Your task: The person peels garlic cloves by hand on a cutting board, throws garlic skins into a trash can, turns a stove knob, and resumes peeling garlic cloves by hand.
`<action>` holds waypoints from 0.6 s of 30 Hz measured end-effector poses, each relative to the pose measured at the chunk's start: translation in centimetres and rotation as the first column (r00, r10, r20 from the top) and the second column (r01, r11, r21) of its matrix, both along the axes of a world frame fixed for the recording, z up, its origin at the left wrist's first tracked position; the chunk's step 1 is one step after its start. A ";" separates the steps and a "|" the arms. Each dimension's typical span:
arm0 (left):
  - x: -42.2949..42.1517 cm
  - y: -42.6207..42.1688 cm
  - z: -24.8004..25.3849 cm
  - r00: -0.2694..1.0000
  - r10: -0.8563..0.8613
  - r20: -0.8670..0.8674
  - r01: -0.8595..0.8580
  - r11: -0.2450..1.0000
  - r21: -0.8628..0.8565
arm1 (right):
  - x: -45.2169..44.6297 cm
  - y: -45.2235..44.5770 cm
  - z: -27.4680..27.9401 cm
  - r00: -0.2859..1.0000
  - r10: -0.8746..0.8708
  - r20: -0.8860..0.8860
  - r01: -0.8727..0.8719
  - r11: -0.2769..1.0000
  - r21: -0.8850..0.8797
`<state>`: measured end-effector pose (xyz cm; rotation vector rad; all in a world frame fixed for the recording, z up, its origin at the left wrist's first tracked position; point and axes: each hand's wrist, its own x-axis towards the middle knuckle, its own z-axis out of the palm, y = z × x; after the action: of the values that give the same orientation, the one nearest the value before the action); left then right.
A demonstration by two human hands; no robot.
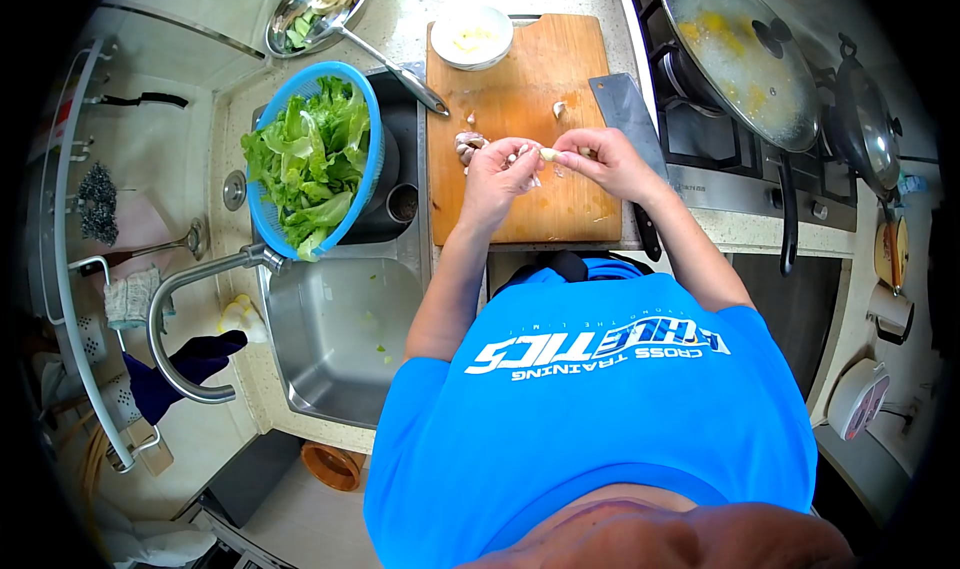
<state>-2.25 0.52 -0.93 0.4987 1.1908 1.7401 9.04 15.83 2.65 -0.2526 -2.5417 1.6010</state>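
Over the wooden cutting board (540,84), my left hand (497,179) and my right hand (605,161) meet, fingers pinched. Between their fingertips is a pale garlic clove (549,155), which both appear to grip. Bits of garlic skin show around my left fingers and below them. A garlic bulb (466,143), partly hidden, lies beside my left hand. One loose clove (559,110) rests farther up the board. Near the board's far edge stands a white bowl (473,59) with pale pieces inside. A cleaver (628,119) lies along the right edge, its blade partly behind my right wrist.
On the left, a blue colander (372,159) of lettuce sits over the sink (345,319), with a curved faucet (165,314) beside it. A metal ladle (400,74) reaches onto the board. At right, a lidded pan (740,59) of foamy yellow food stands on the stove.
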 end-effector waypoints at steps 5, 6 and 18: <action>0.0 -0.1 -0.1 0.983 -0.057 0.175 0.051 0.998 0.035 | -0.1 -0.3 0.2 1.000 -0.020 -0.008 0.021 1.000 0.020; 0.1 -0.1 -0.4 0.978 -0.039 0.205 0.031 0.999 0.042 | -0.2 -0.4 0.3 0.999 -0.038 0.033 0.038 0.999 0.008; 1.6 0.3 0.4 0.971 0.116 -0.211 -0.141 0.984 -0.111 | -0.5 -1.3 -1.5 0.987 -0.067 0.145 0.128 0.872 -0.472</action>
<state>-0.63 0.86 -0.51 0.5444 1.4978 1.7406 8.58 14.57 1.15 -0.5347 -2.1185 2.2145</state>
